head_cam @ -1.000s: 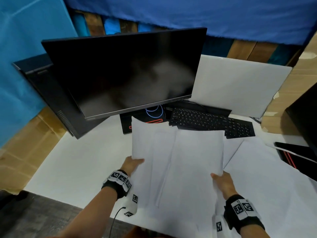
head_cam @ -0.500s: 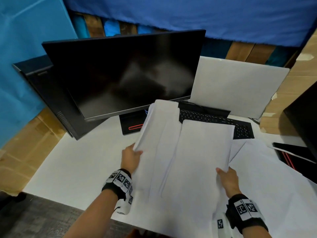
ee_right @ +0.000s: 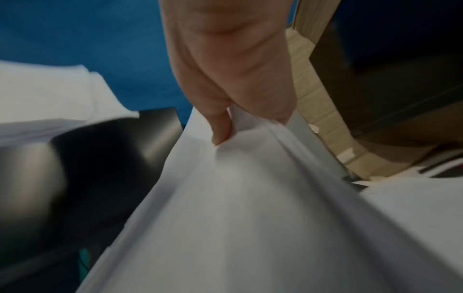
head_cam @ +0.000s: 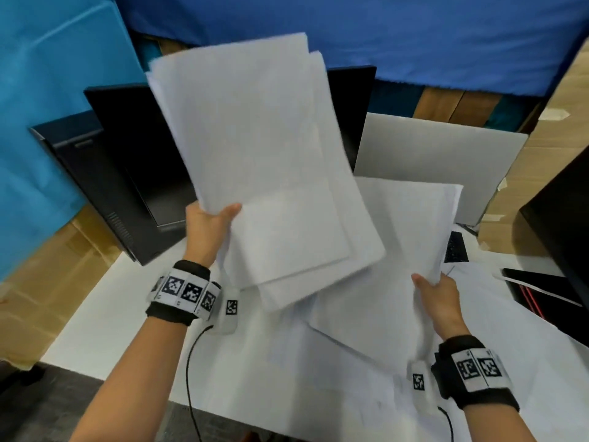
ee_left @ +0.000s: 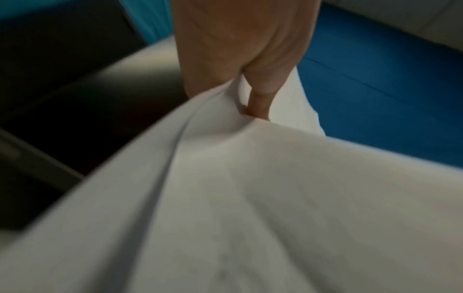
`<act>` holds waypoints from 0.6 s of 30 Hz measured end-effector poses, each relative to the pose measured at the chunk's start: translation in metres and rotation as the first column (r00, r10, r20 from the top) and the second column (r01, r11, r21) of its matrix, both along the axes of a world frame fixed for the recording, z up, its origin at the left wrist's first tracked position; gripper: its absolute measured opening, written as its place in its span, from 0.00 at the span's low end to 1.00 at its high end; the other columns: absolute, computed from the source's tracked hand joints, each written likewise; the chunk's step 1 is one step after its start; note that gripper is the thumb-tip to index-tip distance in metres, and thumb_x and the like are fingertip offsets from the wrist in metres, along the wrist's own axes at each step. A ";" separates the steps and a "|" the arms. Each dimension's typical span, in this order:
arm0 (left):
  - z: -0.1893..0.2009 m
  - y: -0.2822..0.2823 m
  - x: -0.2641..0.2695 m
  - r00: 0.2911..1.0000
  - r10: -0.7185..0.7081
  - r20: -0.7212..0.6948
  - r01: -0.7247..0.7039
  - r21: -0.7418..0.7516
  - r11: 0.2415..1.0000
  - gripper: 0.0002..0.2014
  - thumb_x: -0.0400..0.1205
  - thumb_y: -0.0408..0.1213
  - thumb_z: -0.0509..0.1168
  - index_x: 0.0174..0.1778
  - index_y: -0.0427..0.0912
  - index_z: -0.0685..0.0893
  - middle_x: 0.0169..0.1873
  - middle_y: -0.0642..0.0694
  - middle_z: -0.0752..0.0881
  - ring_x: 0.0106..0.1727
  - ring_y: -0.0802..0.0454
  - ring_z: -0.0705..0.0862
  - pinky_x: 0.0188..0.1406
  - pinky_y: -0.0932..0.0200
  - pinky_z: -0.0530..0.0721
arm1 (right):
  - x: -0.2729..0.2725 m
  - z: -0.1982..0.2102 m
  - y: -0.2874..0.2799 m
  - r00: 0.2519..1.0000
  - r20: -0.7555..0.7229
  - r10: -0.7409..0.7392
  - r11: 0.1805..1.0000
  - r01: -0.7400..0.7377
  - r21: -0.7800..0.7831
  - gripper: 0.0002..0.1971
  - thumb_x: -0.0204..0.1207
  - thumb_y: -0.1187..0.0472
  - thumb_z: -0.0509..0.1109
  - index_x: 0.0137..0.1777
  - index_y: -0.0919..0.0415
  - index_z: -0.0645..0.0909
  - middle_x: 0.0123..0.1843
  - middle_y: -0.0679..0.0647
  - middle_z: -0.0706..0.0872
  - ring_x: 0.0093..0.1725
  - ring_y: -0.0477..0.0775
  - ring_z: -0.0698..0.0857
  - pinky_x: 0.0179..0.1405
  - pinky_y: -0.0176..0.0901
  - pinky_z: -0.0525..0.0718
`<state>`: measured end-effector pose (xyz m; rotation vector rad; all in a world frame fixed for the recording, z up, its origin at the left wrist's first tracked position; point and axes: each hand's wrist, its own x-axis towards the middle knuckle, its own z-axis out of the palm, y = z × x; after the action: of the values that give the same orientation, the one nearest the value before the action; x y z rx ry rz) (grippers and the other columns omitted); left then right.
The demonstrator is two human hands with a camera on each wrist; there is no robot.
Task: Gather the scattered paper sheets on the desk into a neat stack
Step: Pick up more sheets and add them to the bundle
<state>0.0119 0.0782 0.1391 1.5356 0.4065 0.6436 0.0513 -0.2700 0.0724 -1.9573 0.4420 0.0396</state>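
1. Lifting in progress: two bundles of paper sheets are held above the desk.
2. The left bundle is pinched at its lower left edge by the left hand, thumb on top.
3. The right bundle is pinched at its right edge by the right hand.
4. Sheets are judged light, floppy, slippery; edges are fanned, so a firm edge pinch is advised.
5. More loose sheets are seen along the desk's right edge.

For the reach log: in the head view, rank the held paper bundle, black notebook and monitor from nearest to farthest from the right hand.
1. Paper bundle: gripped by the right hand.
2. Black notebook: on the desk, just right.
3. Monitor: far left, behind the other bundle.
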 end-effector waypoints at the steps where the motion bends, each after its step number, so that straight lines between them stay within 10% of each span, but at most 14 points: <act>1: -0.005 -0.009 0.002 0.997 -0.065 -0.037 0.063 -0.039 0.997 0.15 0.73 0.25 0.69 0.56 0.36 0.82 0.45 0.50 0.85 0.35 0.68 0.84 0.34 0.78 0.82 | -0.001 0.009 0.006 0.999 0.020 0.046 0.998 -0.047 0.035 0.14 0.76 0.67 0.64 0.61 0.69 0.79 0.52 0.64 0.86 0.55 0.65 0.83 0.51 0.49 0.81; 5: -0.033 -0.047 0.004 0.964 -0.218 -0.154 0.185 -0.207 0.961 0.19 0.73 0.27 0.70 0.61 0.34 0.80 0.53 0.43 0.85 0.46 0.53 0.86 0.38 0.72 0.86 | -0.008 0.041 0.024 0.970 0.085 0.227 0.920 -0.242 0.309 0.13 0.81 0.71 0.56 0.39 0.59 0.78 0.31 0.50 0.81 0.30 0.44 0.80 0.25 0.29 0.79; 8: -0.042 -0.067 0.006 0.936 -0.326 -0.133 0.264 -0.347 0.900 0.18 0.74 0.27 0.69 0.61 0.34 0.80 0.52 0.43 0.86 0.46 0.54 0.87 0.46 0.64 0.87 | -0.011 0.050 0.023 0.966 0.102 0.237 0.829 -0.255 0.497 0.17 0.83 0.66 0.53 0.32 0.55 0.73 0.21 0.40 0.81 0.28 0.42 0.77 0.29 0.30 0.75; 11: -0.039 -0.079 0.006 0.890 -0.436 -0.133 0.377 -0.323 0.868 0.18 0.72 0.25 0.69 0.59 0.34 0.81 0.51 0.44 0.87 0.42 0.57 0.88 0.51 0.57 0.88 | -0.013 0.052 0.019 0.948 0.154 0.279 0.799 -0.318 0.510 0.04 0.79 0.53 0.62 0.46 0.49 0.79 0.38 0.38 0.86 0.44 0.46 0.83 0.42 0.34 0.81; 18: -0.025 -0.084 0.006 0.920 -0.391 0.010 0.383 -0.236 0.893 0.15 0.70 0.19 0.69 0.40 0.47 0.84 0.30 0.61 0.91 0.35 0.65 0.89 0.36 0.69 0.86 | -0.018 0.064 0.008 0.896 0.260 0.359 0.857 -0.427 0.287 0.48 0.34 0.30 0.79 0.60 0.48 0.80 0.52 0.42 0.90 0.55 0.43 0.87 0.56 0.40 0.84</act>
<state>0.0180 -0.0062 0.1137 1.3508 0.1853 0.2429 0.0333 -0.2624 0.1360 -1.6588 -0.1050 0.1719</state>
